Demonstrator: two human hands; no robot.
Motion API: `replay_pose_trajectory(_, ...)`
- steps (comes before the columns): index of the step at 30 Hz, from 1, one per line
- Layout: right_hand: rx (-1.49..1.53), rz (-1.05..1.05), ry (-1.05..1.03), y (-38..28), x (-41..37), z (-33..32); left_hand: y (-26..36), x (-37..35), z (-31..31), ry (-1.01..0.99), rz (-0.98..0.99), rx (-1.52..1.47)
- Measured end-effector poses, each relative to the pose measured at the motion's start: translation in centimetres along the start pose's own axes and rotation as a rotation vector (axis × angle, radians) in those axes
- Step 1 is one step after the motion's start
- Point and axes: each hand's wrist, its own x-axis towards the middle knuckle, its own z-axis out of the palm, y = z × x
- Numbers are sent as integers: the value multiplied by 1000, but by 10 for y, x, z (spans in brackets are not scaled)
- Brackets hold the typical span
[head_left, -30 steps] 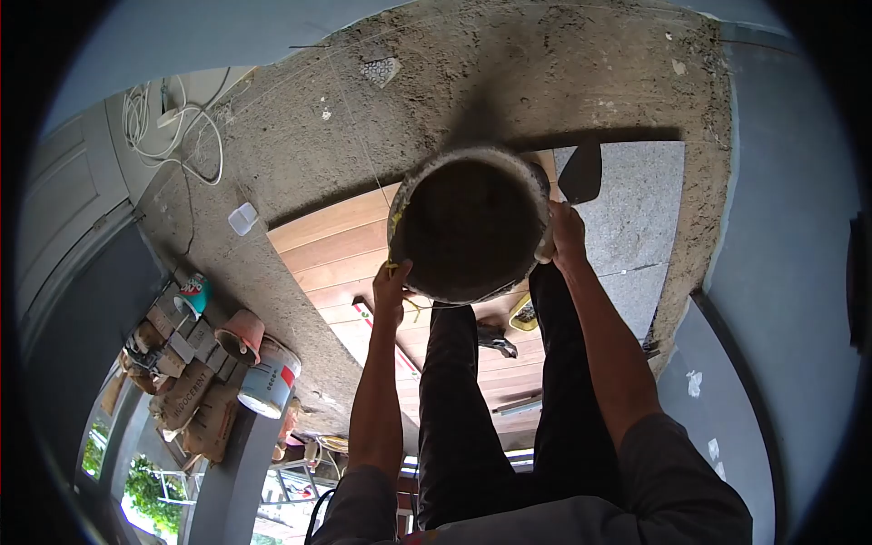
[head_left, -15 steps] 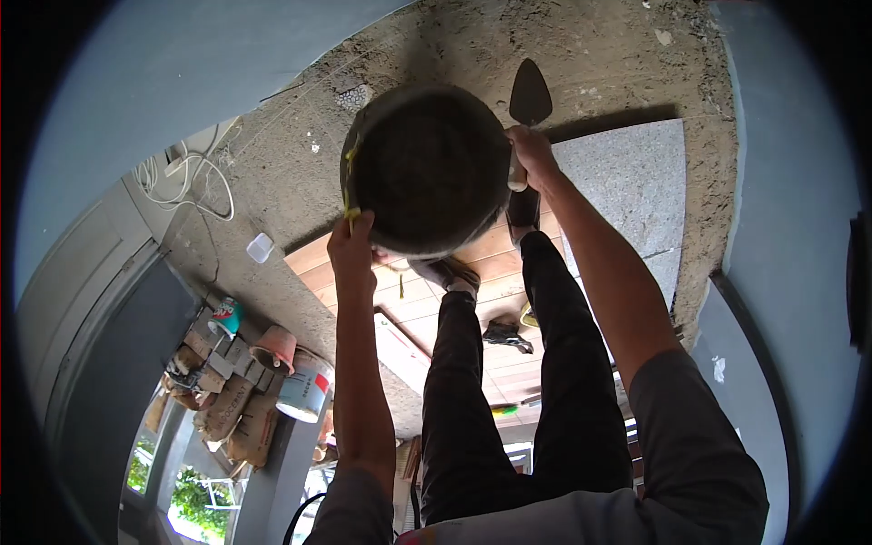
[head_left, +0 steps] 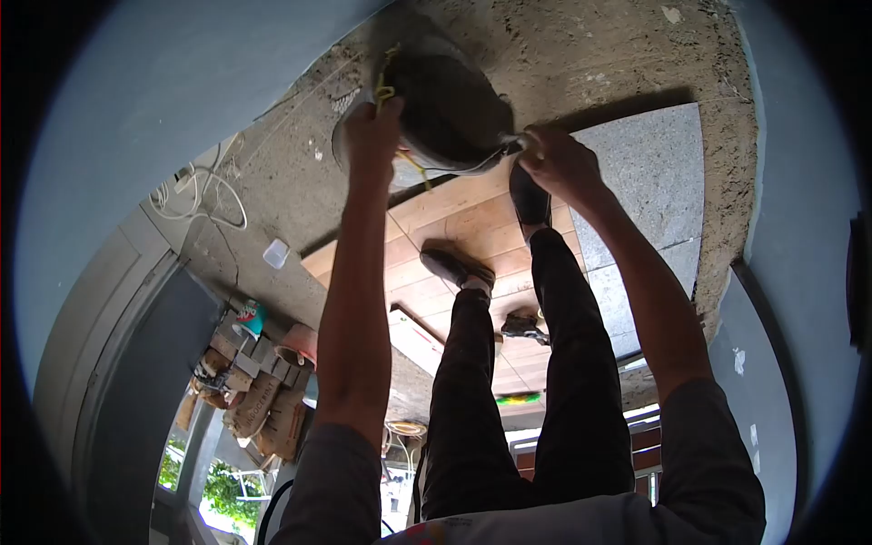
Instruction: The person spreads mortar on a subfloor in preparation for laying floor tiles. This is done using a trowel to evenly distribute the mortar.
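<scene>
A dark bucket (head_left: 459, 104) is held up in front of me, tilted with its top edge toward me. It looks blurred, and its inside is too dark to make out. My left hand (head_left: 374, 136) is closed on its left side, where yellow cord (head_left: 385, 91) is tied. At the right end of the rim, by the wire handle, my right hand (head_left: 559, 163) is closed on the bucket's edge. The trowel seen earlier in that hand cannot be made out.
I stand on wood-look tiles (head_left: 454, 213) beside grey speckled tiles (head_left: 645, 182). Rough bare mortar floor (head_left: 599, 54) surrounds them. A coiled white cable (head_left: 213, 204), a small clear container (head_left: 276, 253) and stacked paper sacks (head_left: 254, 400) are at left. A black bag (head_left: 524, 327) lies behind my feet.
The bucket has swung away from me and tipped. Both hands have moved with it, the left one up. The trowel blade that stuck out beyond my right hand no longer shows. My left foot has shifted.
</scene>
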Motion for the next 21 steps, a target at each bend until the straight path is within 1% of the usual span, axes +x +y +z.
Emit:
replay_pose_trajectory(2, -135, -80, -55, 6, 18, 15, 10, 1, 33, 4, 5, 65)
replay_pose_trajectory(5, 380, 170, -579, 8, 62, -8, 5, 3, 48, 23, 33, 111)
replay_pose_trajectory(6, 581, 295, -772, 14, 75, -13, 11, -4, 47, 1, 13, 69)
replay_pose_trajectory(7, 508, 153, -850, 17, 91, -6, 13, -4, 48, -8, 9, 38)
replay_pose_trajectory(9, 496, 240, -948, 19, 116, 29, 18, -4, 53, -31, -7, -27)
replay_pose_trajectory(12, 343, 166, -879, 18, 140, 92, 30, -2, 55, -93, -4, -77)
replay_pose_trajectory(14, 329, -310, -367, 65, 149, 192, 37, 1, 55, -115, -35, -122)
replay_pose_trajectory(15, 360, -289, -330, 74, 148, 200, 38, 2, 55, -128, -57, -147)
replay_pose_trajectory(16, 406, -83, -412, 68, 145, 180, 36, 4, 55, -132, -52, -118)
replay_pose_trajectory(17, 437, 168, -488, 55, 138, 150, 35, 7, 54, -134, -45, -91)
replay_pose_trajectory(18, 431, 348, -537, 45, 137, 121, 37, 12, 52, -132, -30, -71)
replay_pose_trajectory(19, 434, 436, -564, 40, 137, 96, 40, 12, 52, -124, -37, -88)
replay_pose_trajectory(21, 485, 405, -626, 57, 143, 69, 44, 9, 55, -120, -49, -127)
